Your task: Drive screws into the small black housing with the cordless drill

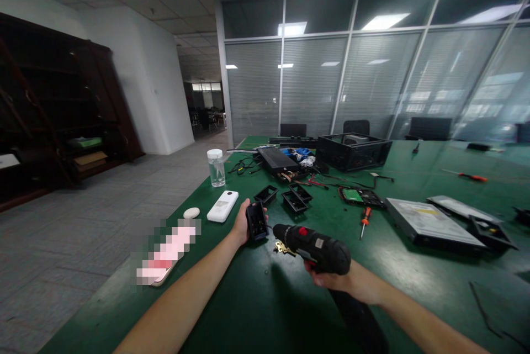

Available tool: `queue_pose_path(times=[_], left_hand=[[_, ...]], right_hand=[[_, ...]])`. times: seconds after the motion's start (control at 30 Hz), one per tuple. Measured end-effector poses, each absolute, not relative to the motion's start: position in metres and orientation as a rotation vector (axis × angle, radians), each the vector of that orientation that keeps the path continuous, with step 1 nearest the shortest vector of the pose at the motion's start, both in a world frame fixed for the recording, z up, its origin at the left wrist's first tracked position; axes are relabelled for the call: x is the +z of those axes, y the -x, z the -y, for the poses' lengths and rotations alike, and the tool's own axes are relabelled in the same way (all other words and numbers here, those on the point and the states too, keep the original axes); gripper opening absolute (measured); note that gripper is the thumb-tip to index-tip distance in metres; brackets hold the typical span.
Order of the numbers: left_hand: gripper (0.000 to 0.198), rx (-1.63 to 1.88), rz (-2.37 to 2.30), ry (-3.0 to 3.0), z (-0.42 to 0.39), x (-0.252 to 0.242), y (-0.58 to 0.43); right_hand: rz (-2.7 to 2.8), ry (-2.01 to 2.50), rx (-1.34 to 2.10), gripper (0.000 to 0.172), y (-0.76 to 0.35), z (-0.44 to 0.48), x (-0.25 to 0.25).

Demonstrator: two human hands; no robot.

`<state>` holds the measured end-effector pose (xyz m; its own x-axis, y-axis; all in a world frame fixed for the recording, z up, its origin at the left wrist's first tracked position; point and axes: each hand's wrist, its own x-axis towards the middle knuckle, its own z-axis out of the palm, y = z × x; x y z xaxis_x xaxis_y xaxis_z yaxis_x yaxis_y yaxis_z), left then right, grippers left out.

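My left hand [243,225] is closed around a small black box-shaped part [256,221], held upright just above the green table [256,299]. My right hand [327,276] grips a black cordless screwdriver [312,248] with a red switch. Its tip points left toward the black part, and a small brass-coloured piece [282,247] lies under its nose. Several similar black open trays [290,196] lie just beyond my hands.
A white device [222,206], a white oval puck [191,212] and a clear jar [216,167] stand at the left. An orange-handled screwdriver [364,220], a circuit board [359,196], an optical drive [430,222], a black case frame [353,151] and cables lie beyond. A blurred pink object [168,254] sits near the table's left edge.
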<state>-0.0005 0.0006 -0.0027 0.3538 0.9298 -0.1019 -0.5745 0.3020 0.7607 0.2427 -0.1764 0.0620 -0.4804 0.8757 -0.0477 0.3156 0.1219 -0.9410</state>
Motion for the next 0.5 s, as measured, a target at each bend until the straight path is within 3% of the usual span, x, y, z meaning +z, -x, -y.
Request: queue_pose_path(times=[0.17, 0.5], left_hand=[[0.055, 1.039, -0.614, -0.708, 0.0000, -0.0020, 0.0008], [0.047, 1.070, -0.613, -0.711, -0.0003, -0.0026, 0.0006]], right_hand=[[1.870, 1.139, 1.358, 0.032, -0.2431, 0.1763, 0.0613], [1.868, 1.156, 1.351, 0.033, -0.2434, 0.1764, 0.0616]])
